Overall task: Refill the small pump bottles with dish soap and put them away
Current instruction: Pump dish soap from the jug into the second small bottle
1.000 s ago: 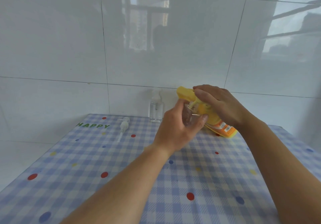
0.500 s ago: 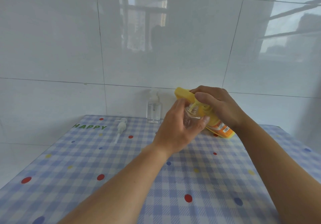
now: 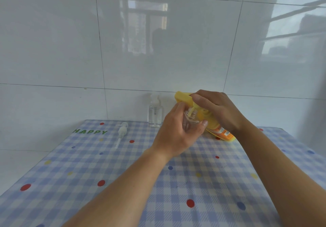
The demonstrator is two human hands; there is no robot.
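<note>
- Hands barely shifting vs 1 s ago, centre frame: L hand (image 3: 174,131) gripping clear btl (image 3: 189,121), R hand (image 3: 217,110) clutching soap btl (image 3: 222,133).
- Soap seemingly going in; refill progressing.

Ahead of me I see a wall of large glossy white tiles (image 3: 53,41) split by thin dark grout lines (image 3: 100,50). A window's reflection (image 3: 144,27) shows dimly in the middle tile, and brighter daylight glare (image 3: 298,24) sits at upper right. Below, a table runs up to the wall under a blue-and-white checked tablecloth (image 3: 211,182) with coloured dots and green "HAPPY" lettering (image 3: 90,131).
</note>
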